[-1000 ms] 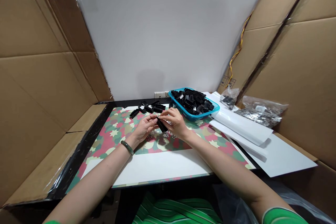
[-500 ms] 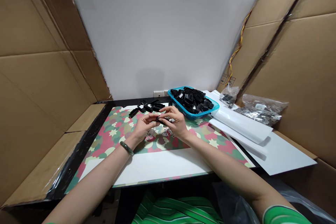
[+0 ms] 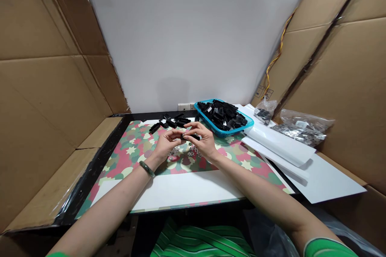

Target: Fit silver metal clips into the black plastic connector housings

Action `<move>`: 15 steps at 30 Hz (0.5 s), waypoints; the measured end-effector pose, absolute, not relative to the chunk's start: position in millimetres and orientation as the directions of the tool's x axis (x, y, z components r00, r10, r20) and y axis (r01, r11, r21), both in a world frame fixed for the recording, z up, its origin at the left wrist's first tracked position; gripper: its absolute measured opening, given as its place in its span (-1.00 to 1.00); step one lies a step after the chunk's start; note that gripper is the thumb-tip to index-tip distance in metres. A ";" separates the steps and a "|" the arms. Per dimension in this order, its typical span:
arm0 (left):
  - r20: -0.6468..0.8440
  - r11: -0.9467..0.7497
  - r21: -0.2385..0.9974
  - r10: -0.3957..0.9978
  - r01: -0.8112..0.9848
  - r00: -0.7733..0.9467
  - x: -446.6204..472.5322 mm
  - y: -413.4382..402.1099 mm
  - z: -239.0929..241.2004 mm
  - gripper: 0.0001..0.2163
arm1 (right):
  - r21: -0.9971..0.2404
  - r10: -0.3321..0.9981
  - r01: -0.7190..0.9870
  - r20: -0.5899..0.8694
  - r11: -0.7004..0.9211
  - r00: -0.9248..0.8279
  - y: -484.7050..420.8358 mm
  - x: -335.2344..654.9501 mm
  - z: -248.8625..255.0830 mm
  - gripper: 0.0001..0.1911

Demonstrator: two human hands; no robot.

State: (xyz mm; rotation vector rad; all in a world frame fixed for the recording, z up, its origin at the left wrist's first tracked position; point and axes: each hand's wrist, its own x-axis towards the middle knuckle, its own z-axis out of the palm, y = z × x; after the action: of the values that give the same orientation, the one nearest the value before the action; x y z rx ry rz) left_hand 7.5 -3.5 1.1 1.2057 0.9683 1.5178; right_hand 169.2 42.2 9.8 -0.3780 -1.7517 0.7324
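Both hands meet above the patterned mat (image 3: 132, 152). My right hand (image 3: 203, 141) pinches a small black plastic part (image 3: 193, 137), held roughly level. My left hand (image 3: 165, 144), with a green bangle on its wrist, has its fingertips closed against the left end of the same part, where a tiny metal piece shows. Several small metal pieces (image 3: 183, 150) lie on the mat just under the hands. A row of black parts (image 3: 171, 123) lies on the mat behind the hands.
A blue basket (image 3: 249, 122) heaped with black parts stands at the back right. White sheets (image 3: 319, 176) and two clear bags of small parts (image 3: 301, 128) lie to the right. Cardboard walls enclose both sides. A white sheet (image 3: 181, 188) covers the mat's near edge.
The black part has turned from tilted down to roughly level between my fingers. Both hands stayed in the same spot above the mat.
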 end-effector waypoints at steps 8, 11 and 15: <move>0.236 -0.251 0.953 0.966 -0.172 -0.100 8.9 -4.7 1.3 -0.75 | -0.646 0.583 -0.074 0.728 0.760 -0.361 43.4 172.5 11.7 -0.91; 0.236 -0.251 0.955 0.966 -0.157 -0.110 8.9 -5.3 1.6 -0.74 | -0.614 0.551 -0.052 0.739 0.788 -0.387 45.0 174.8 12.2 -0.91; 0.232 -0.250 0.954 0.965 -0.164 -0.118 8.2 -4.6 0.9 -0.74 | -0.616 0.548 -0.077 0.744 0.784 -0.381 45.2 174.4 12.3 -0.89</move>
State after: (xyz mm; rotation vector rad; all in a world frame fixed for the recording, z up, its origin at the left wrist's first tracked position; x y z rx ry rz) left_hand 8.2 -4.6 0.9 1.1997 1.0190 1.5398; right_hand 174.4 45.2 12.3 -0.3605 -1.8534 0.6954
